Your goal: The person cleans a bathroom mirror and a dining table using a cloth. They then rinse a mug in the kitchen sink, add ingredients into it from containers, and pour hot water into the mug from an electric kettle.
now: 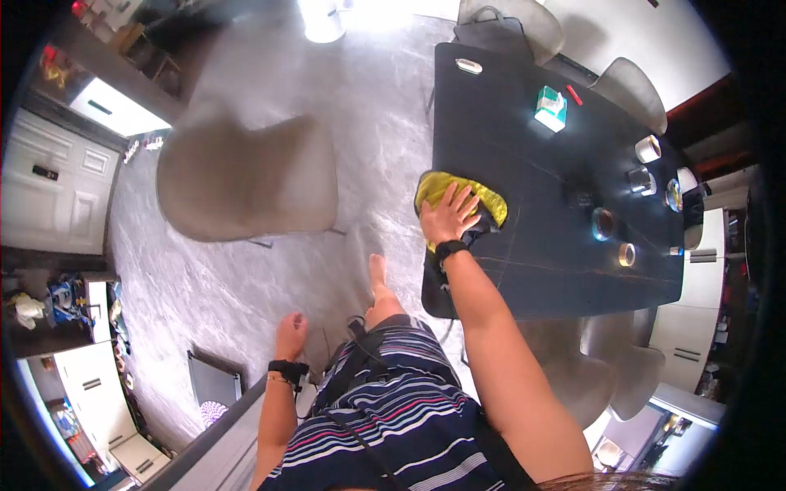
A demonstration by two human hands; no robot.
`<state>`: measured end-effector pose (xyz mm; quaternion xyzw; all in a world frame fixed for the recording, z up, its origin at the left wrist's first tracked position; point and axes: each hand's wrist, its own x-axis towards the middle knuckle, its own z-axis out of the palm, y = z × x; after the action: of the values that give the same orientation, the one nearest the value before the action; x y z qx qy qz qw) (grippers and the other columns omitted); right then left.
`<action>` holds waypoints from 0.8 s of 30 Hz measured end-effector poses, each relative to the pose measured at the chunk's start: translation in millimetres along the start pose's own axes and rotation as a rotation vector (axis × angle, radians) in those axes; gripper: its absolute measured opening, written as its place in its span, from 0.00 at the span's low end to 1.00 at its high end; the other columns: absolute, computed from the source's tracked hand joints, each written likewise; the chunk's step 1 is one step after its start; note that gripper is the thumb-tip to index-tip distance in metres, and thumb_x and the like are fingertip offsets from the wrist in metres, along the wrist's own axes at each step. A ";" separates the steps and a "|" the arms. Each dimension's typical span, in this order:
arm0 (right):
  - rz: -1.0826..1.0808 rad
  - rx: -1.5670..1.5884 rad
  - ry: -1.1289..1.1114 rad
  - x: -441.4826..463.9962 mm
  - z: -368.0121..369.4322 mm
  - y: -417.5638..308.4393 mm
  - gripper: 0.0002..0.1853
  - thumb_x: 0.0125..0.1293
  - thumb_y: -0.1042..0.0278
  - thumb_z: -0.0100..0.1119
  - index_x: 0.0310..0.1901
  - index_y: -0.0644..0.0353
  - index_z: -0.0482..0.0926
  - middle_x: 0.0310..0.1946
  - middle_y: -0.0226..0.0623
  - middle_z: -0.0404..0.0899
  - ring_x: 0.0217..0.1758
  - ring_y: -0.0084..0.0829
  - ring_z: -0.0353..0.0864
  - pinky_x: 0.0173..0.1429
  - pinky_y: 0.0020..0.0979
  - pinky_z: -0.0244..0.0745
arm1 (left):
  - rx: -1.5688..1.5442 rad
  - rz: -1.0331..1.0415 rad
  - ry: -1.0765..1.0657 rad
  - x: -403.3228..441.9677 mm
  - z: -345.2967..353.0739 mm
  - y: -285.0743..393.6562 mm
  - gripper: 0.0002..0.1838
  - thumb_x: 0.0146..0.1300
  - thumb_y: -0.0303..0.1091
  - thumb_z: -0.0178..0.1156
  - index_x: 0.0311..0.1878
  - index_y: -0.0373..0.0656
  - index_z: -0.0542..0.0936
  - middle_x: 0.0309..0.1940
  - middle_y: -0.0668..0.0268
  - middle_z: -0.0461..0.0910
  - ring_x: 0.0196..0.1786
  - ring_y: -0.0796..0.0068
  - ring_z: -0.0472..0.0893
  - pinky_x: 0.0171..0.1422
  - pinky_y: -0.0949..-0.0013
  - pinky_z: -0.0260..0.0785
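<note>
We have one black table (pixel 508 123) before us, with one grey-brown chair (pixel 246 176) to its left, well apart from it, and at least four more chairs (pixel 629 92) around it. One yellow-and-black cloth (pixel 491 198) lies at the table's left edge; our right hand (pixel 448 221) rests flat on it, fingers spread. Our left hand (pixel 292 336) hangs left of the table, loosely curled; whether it holds anything, we cannot tell. Toward the table's far side, one green-and-white box (pixel 551 113) holds white tissues (pixel 552 101). Toward its right end stand one white cup (pixel 648 150) and one glass (pixel 641 182), contents unclear to us. One red stick (pixel 574 95) lies beside the box.
</note>
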<state>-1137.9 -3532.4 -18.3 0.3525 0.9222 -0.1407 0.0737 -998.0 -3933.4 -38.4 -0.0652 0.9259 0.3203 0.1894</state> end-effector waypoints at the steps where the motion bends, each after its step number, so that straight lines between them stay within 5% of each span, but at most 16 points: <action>1: 0.017 0.003 0.022 17.7 -2.2 -8.3 0.46 0.64 0.38 0.46 0.74 0.57 0.41 0.76 0.50 0.29 0.77 0.57 0.23 0.70 0.68 0.26 | 0.012 0.009 0.001 4.8 -1.1 8.1 0.17 0.64 0.40 0.57 0.47 0.34 0.78 0.41 0.51 0.81 0.43 0.57 0.82 0.49 0.62 0.73; 9: 0.132 0.018 0.002 150.5 -28.6 -61.3 0.46 0.65 0.35 0.42 0.75 0.54 0.37 0.76 0.48 0.28 0.77 0.56 0.22 0.70 0.68 0.26 | 0.201 0.107 -0.331 66.8 -19.9 53.9 0.19 0.62 0.40 0.59 0.49 0.34 0.78 0.40 0.49 0.81 0.42 0.56 0.82 0.48 0.60 0.73; 16: 0.113 0.033 0.080 241.6 -43.9 -87.6 0.46 0.64 0.35 0.43 0.75 0.53 0.41 0.76 0.45 0.30 0.78 0.53 0.25 0.72 0.64 0.28 | 0.195 0.047 -0.306 121.5 -42.9 83.6 0.19 0.62 0.40 0.59 0.48 0.33 0.78 0.41 0.49 0.81 0.43 0.55 0.82 0.48 0.61 0.74; 24: -0.147 0.042 0.144 211.9 -40.2 -51.3 0.43 0.64 0.39 0.46 0.73 0.56 0.48 0.76 0.42 0.40 0.78 0.49 0.33 0.73 0.62 0.31 | 0.270 0.177 -0.367 164.5 -44.5 110.1 0.20 0.63 0.43 0.58 0.47 0.34 0.78 0.42 0.48 0.80 0.44 0.54 0.81 0.48 0.59 0.73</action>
<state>-1330.7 -3423.0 -19.3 0.2944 0.9454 -0.1395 -0.0105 -1189.6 -3874.2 -8.2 0.1015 0.9125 0.2157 0.3325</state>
